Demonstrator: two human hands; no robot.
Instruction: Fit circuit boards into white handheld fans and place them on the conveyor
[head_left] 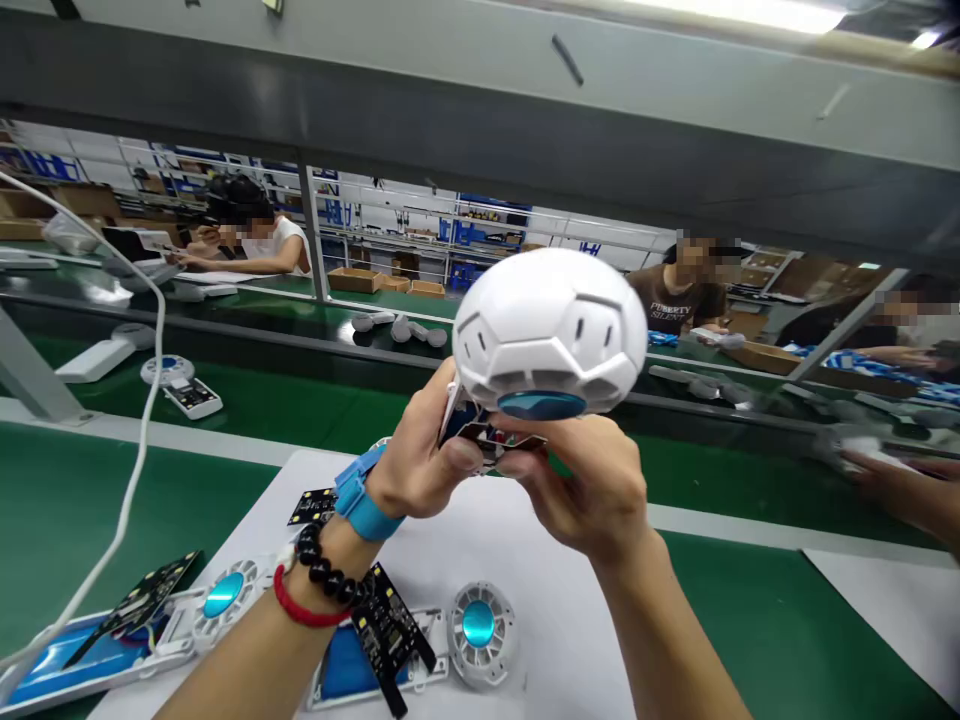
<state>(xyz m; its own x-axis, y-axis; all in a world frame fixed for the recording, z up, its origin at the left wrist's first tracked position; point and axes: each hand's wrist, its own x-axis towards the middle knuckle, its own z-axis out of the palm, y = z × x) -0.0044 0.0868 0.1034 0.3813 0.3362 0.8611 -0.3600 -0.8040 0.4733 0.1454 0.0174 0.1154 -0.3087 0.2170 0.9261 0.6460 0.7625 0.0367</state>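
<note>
A white handheld fan (551,315) with a football-patterned round head and a blue disc is held up in front of me. My left hand (427,450) is closed around its body, thumb at the opened part below the head. My right hand (592,480) is closed in a pinch at a dark circuit board (525,440) sticking out under the head; some fingertips are hidden. Beneath my left forearm lies an open fan body (480,625) with a loose black circuit board (386,625). Another open fan body (225,595), with its own raised board, lies at the left.
White paper (562,600) covers part of the green bench. A white cable (142,440) hangs at the left. Beyond runs a conveyor belt (315,410) with fan parts (191,385). A metal shelf beam (450,100) crosses overhead. Co-workers sit opposite; another person's hand (900,480) reaches in at right.
</note>
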